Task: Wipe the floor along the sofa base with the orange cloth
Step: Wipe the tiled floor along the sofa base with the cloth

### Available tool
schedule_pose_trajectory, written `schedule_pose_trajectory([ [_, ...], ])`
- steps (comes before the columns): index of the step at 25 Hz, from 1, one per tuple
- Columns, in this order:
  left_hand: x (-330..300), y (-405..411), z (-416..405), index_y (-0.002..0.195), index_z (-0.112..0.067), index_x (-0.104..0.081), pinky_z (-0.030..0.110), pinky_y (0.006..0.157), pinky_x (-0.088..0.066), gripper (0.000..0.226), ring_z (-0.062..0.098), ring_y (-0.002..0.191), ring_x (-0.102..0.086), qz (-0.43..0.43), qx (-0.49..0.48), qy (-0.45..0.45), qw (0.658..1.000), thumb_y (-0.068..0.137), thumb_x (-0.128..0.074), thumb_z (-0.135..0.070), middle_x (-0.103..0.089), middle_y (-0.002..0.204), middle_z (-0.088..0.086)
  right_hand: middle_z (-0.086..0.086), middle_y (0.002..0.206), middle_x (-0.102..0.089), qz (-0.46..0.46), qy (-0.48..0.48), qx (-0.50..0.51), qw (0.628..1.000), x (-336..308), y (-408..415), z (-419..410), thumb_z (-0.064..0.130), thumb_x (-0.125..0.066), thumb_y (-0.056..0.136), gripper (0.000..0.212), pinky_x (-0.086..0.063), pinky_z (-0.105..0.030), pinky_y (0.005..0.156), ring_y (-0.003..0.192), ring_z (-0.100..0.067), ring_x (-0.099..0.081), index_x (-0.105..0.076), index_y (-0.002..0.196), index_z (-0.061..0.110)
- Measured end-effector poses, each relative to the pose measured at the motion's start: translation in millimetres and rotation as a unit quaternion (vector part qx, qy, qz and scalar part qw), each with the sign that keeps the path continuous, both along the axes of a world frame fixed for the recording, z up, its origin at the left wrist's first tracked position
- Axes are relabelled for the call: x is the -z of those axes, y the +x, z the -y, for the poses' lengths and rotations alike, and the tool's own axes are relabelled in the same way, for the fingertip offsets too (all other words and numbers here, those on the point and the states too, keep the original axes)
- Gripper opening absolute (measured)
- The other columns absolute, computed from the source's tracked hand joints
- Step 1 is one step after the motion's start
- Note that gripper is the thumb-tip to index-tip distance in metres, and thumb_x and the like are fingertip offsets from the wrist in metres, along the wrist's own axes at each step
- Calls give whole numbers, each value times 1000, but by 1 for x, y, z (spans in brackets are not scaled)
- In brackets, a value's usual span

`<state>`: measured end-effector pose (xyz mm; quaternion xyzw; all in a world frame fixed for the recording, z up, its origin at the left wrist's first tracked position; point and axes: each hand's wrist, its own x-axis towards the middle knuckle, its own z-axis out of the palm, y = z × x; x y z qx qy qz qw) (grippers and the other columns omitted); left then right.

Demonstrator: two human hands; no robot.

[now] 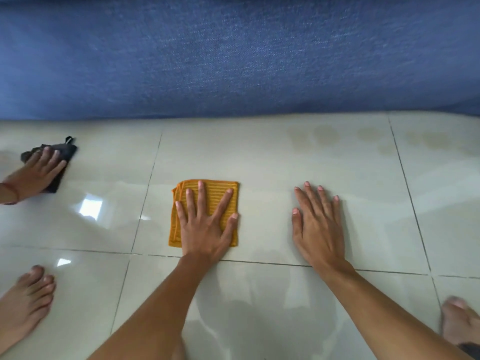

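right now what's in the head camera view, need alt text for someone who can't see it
A person's left hand presses flat on a folded orange cloth on glossy pale floor tiles, the right hand flat on bare tile beside it. A blue sofa fills the top; at far left another person's hand rests on a dark cloth.

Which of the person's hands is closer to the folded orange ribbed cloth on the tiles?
Left. The left hand lies flat on the folded orange ribbed cloth, fingers spread. The right hand rests flat on the bare pale tiled floor, apart from the cloth on its right.
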<state>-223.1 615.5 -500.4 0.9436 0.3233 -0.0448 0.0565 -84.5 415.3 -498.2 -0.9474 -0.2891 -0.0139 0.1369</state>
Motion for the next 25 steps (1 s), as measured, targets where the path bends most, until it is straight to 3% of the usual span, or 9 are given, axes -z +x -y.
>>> schedule_pose_trajectory([
  [7, 4, 51, -108, 150, -57, -5, 64, 118, 2, 61, 43, 151, 1, -16, -81, 2, 997, 91, -13, -70, 3, 167, 10, -2, 156, -40, 25, -17, -3, 1000, 14, 17, 13, 33, -32, 98, 52, -21, -56, 118, 146, -28, -32, -46, 145, 18],
  [11, 5, 117, -118, 151, -55, -1, 66, 117, 7, 62, 44, 151, 6, -16, -79, 4, 997, 92, -12, -70, 8, 167, 10, -2, 157, -38, 34, -4, -3, 999, 17, 16, 12, 31, -32, 99, 51, -20, -55, 119, 148, -27, -29, -45, 146, 17],
  [15, 3, 182, -76, 151, -53, -3, 66, 116, 8, 62, 44, 150, 7, -9, -29, -8, 1000, 92, -11, -69, 9, 167, 12, -3, 156, -40, 32, 22, -6, 999, 16, 19, 13, 29, -33, 99, 50, -20, -55, 119, 147, -26, -30, -47, 145, 16],
  [20, 4, 212, 23, 153, -51, -8, 68, 115, 7, 62, 46, 150, 7, 9, 81, -26, 996, 93, -12, -67, 6, 166, 14, -9, 153, -44, -14, 179, 39, 983, 6, 25, 27, 22, -35, 97, 48, -19, -52, 121, 146, -26, -33, -51, 141, 10],
  [25, -2, 147, 103, 153, -50, -15, 67, 116, 1, 61, 46, 150, 3, 27, 137, -43, 989, 95, -21, -66, 0, 167, 15, -9, 153, -43, 4, 104, 91, 990, -3, 26, 70, 26, -34, 96, 51, -19, -53, 120, 145, -28, -34, -50, 142, 10],
])
